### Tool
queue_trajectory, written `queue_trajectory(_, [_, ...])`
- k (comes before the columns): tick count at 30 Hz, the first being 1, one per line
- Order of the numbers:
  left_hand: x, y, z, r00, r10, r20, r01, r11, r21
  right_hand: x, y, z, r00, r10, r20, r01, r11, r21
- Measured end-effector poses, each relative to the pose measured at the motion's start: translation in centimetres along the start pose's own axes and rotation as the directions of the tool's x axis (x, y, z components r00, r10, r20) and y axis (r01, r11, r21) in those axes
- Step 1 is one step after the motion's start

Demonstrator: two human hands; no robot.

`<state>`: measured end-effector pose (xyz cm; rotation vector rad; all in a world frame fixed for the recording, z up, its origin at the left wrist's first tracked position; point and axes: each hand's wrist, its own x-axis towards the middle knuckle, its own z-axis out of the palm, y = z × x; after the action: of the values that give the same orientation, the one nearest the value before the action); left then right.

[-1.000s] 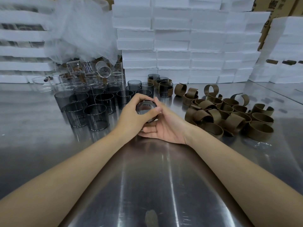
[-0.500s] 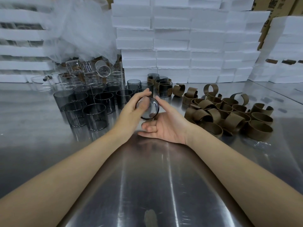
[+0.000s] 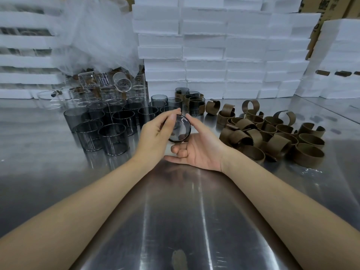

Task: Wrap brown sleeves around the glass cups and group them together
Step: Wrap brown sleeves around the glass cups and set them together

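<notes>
The left hand's fingers curl round a smoked glass cup, gripping its side. The right hand cradles it from below, palm turned up, its fingers curled against the rim. The cup is tipped on its side, one round end toward the camera, held just above the table. Left of the hands stand bare dark cups. A few sleeved cups stand behind, and loose brown sleeves are heaped to the right. Clear glassware and stacked white foam boxes line the back.
</notes>
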<state>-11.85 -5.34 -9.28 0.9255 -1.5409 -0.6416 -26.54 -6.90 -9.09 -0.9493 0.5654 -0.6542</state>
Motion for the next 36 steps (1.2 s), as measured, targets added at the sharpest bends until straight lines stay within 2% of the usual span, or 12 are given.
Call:
queue_trajectory(8, [-0.1,0.1,-0.1,0.99,0.087,-0.114,-0.089,0.996,-0.014,0.1,0.6,0.4,0.996,-0.09,-0.012,0.088,0.99,-0.111])
queue_trajectory(11, [-0.2,0.2,-0.1,0.964,0.251,-0.085,-0.244,0.965,0.093,0.5,0.7,0.6,0.955,-0.264,-0.133,0.228,0.944,-0.239])
queue_trajectory(14, [-0.8,0.4,0.6,0.895,0.436,0.095,-0.445,0.858,0.255,0.7,0.9,0.5,0.797,-0.554,-0.239,0.303,0.71,-0.636])
queue_trajectory(16, [-1.2,0.7,1.3,0.843,0.494,0.213,-0.538,0.77,0.343,0.5,1.3,0.5,0.746,-0.638,-0.193,0.182,0.474,-0.862])
queue_trajectory(19, [-1.5,1.3,2.0,0.82,0.505,0.269,-0.565,0.644,0.515,0.6,1.7,0.3,0.693,-0.713,-0.106,0.05,0.194,-0.98])
queue_trajectory(20, [-1.5,1.4,2.0,0.848,0.468,0.249,-0.522,0.654,0.548,0.6,1.6,0.5,0.664,-0.744,-0.074,0.045,0.139,-0.989])
queue_trajectory(23, [-1.6,1.6,1.5,0.962,0.267,0.053,-0.259,0.837,0.482,0.4,1.6,1.0,0.671,-0.74,-0.045,0.13,0.177,-0.976])
queue_trajectory(25, [-1.4,1.6,0.9,0.997,0.034,-0.074,-0.01,0.954,0.301,0.3,1.9,1.1,0.706,-0.709,0.008,0.158,0.147,-0.976])
queue_trajectory(27, [-0.5,1.9,0.4,0.97,-0.209,-0.122,0.219,0.973,0.07,0.3,2.1,1.3,0.734,-0.676,0.057,0.182,0.115,-0.976])
queue_trajectory(32, [0.9,2.2,-0.6,0.81,-0.58,0.09,0.566,0.731,-0.38,0.0,1.9,1.4,0.76,-0.648,0.048,0.285,0.266,-0.921])
queue_trajectory(34, [0.7,2.1,-0.9,0.724,-0.644,0.248,0.676,0.588,-0.445,-0.2,1.9,1.5,0.762,-0.645,0.059,0.289,0.257,-0.922])
queue_trajectory(36, [0.6,1.8,-1.0,0.692,-0.643,0.328,0.709,0.52,-0.476,-0.3,1.9,1.5,0.76,-0.647,0.057,0.295,0.266,-0.918])
